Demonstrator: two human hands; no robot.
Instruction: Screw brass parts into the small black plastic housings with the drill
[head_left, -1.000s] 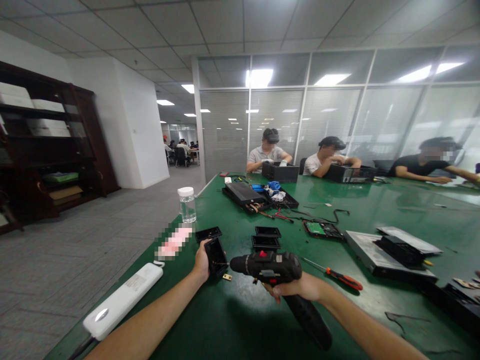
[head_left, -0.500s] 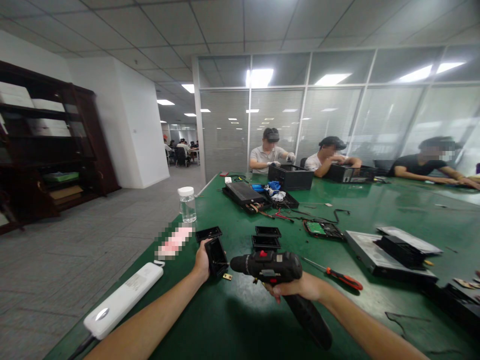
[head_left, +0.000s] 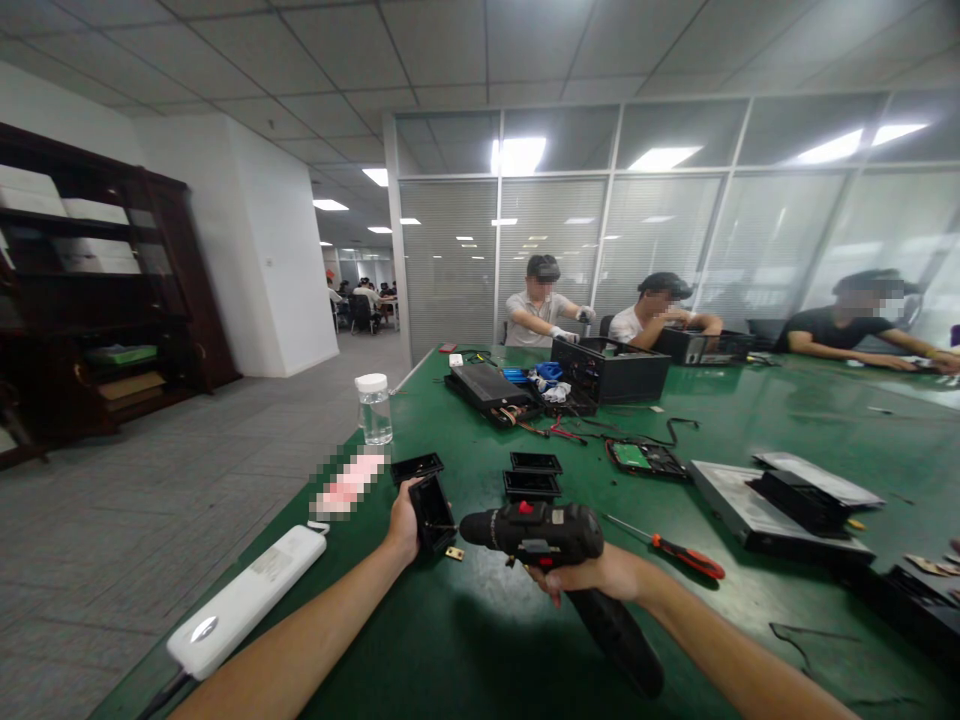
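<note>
My left hand [head_left: 405, 525] is closed around the edge of a small black rectangular frame [head_left: 433, 515], holding it tilted up off the table. In my right hand [head_left: 592, 575] is a black cordless drill [head_left: 536, 532], gripped by its handle and lying sideways. The drill's bit points left into the frame; whether it touches a screw is too small to tell. Just below the frame lies a small brass-coloured piece [head_left: 454, 553]. A similar black frame [head_left: 418, 467] rests behind my left hand, and two more, a far one [head_left: 536, 462] and a near one [head_left: 532, 485], lie beyond the drill.
An orange-handled screwdriver [head_left: 686, 556] lies right of the drill. At left are a white power strip [head_left: 247, 598] and a clear bottle [head_left: 374, 410]. A metal drive [head_left: 772, 515] and a circuit board [head_left: 645, 459] sit at right. Across the table, people work near a black computer case [head_left: 611, 370].
Both my hands, the frame and the drill stay almost still. Across the table, a person in gloves has turned the black computer case and shifted it toward the right.
</note>
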